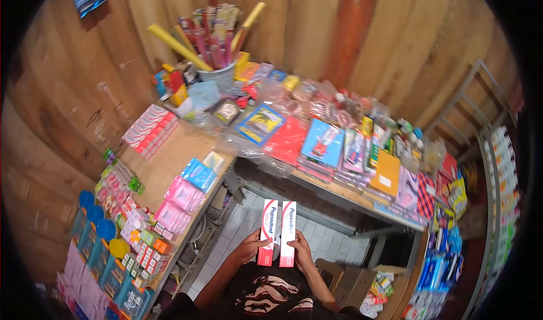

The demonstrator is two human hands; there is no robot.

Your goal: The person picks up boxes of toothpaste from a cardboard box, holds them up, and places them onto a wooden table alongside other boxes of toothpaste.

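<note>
Lower centre of frame: left hand [248, 247] pinches one Pepsodent box [267, 232], right hand [302, 251] pinches the second box [288, 233], held upright and touching; boxes in hand, next likely placement on stocked surface [164, 161], needing a free gap.

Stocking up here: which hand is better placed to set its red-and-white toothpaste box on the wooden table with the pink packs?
Probably the left hand: its toothpaste box is on the side nearer that wooden table.

"Pepsodent" on the left toothpaste box [267, 232], "Pepsodent" on the right toothpaste box [288, 233], other labels unreadable
</note>
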